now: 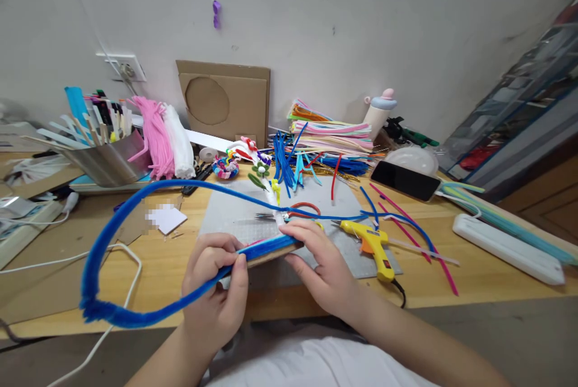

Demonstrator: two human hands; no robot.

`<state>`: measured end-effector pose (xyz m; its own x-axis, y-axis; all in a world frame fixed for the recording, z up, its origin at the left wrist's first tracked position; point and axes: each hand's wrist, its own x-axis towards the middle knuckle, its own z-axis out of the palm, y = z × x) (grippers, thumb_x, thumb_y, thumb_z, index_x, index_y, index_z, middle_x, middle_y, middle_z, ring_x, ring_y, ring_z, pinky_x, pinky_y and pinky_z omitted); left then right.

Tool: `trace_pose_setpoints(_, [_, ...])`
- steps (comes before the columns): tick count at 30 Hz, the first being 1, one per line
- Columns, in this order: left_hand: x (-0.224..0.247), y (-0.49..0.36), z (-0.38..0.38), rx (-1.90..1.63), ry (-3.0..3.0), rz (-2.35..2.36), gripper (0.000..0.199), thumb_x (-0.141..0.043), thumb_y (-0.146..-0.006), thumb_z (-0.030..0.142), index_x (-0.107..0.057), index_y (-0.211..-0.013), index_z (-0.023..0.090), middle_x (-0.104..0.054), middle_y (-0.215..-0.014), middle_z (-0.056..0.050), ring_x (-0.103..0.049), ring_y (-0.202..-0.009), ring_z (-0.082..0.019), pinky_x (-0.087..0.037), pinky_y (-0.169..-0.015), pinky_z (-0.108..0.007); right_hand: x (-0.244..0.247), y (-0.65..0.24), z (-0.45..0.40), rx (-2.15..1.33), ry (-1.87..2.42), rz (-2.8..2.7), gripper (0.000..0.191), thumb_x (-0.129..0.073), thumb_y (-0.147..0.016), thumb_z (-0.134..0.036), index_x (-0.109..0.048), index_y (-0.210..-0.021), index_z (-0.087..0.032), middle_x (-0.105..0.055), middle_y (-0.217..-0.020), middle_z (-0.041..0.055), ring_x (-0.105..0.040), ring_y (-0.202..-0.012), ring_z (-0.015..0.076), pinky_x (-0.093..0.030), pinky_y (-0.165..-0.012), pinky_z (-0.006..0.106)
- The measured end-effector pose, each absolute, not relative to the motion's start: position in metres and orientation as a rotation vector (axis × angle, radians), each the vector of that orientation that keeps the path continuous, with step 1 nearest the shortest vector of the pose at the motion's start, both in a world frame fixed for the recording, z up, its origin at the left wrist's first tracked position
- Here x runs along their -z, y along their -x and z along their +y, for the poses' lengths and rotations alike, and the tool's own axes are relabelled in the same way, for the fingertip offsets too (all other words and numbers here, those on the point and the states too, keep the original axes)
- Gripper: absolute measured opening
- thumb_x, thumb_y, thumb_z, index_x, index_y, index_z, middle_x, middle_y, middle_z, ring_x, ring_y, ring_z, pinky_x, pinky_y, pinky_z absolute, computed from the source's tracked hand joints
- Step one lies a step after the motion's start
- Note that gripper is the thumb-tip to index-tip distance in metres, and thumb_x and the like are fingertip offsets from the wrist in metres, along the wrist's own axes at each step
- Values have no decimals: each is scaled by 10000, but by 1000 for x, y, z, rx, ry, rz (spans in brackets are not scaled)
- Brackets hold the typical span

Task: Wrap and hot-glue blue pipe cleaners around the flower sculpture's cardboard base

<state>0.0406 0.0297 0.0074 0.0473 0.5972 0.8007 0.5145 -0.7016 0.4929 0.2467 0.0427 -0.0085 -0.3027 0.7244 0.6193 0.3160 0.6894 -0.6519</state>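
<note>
A long blue pipe cleaner (90, 272) lies along the edge of a cardboard piece (273, 256) held above the desk's front. Its loose part makes a wide loop on the left, then runs back to the right across the view. My left hand (214, 291) is closed, its thumb and fingers pinching the pipe cleaner against the cardboard's left end. My right hand (323, 266) grips the right end, thumb below and fingers on top. Behind the cardboard rises a white stem (271, 197) with a green flower (261, 169). The cardboard's upper face is mostly hidden.
Right of the hands, a yellow glue gun (379, 248) lies partly on a grey mat (338, 194). Scissors (304, 209) are behind the hands. Farther back stand pipe cleaner bundles (334, 137), a phone (405, 180) and a metal holder (111, 161). A white cable (135, 266) crosses the left.
</note>
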Motion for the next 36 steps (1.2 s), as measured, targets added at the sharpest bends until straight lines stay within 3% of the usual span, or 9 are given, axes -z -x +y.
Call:
trace_pose_setpoints(5, [-12, -38, 33, -1731, -2236, 1140, 196, -577, -828, 13, -501, -823, 193, -533, -860, -13, -597, -818, -149, -523, -697, -316, 17, -240, 49, -602, 738, -1762, 290, -591, -932, -149, -603, -1203, -253, -651, -1150, 74, -610, -1116, 214, -499, -995, 384])
trace_pose_setpoints(18, [-44, -23, 57, -1327, -2422, 1085, 159, -559, -864, 79, -485, -834, 216, -559, -913, -20, -583, -862, -146, -485, -753, -281, 48, -216, 40, -731, 776, -1511, 271, -634, -888, -136, -581, -1111, -280, -553, -1088, 48, -562, -1047, 212, -481, -930, 369])
trace_pose_setpoints(23, [-20, -37, 43, -1619, -2054, 1547, 179, -614, -877, 265, -532, -1035, 243, -561, -1071, -46, -565, -1060, -226, -456, -918, -384, 51, -217, 38, -757, 741, -1520, 279, -661, -857, -124, -563, -1060, -289, -515, -1043, 27, -558, -962, 193, -490, -846, 344])
trace_pose_setpoints(27, [2, -53, 35, -1635, -1952, 1648, 568, -682, -810, 485, -436, -1261, 241, -437, -1338, -117, -417, -1319, -332, -335, -1098, -540, 50, -216, 37, -760, 724, -1541, 274, -654, -861, -109, -561, -1046, -288, -514, -1039, 27, -558, -957, 192, -484, -827, 340])
trace_pose_setpoints(29, [9, -58, 34, -1592, -1938, 1670, 641, -691, -792, 520, -411, -1295, 238, -399, -1381, -135, -374, -1358, -354, -305, -1115, -577, 49, -217, 36, -752, 714, -1552, 273, -652, -866, -109, -562, -1050, -289, -514, -1044, 30, -558, -962, 194, -483, -819, 338])
trace_pose_setpoints(36, [20, -65, 35, -1648, -1685, 1615, 547, -644, -840, 493, -381, -1259, 258, -380, -1398, -132, -350, -1371, -332, -260, -1136, -604, 49, -222, 34, -720, 689, -1613, 317, -661, -859, -107, -574, -1096, -299, -521, -1049, 30, -554, -967, 197, -481, -819, 336])
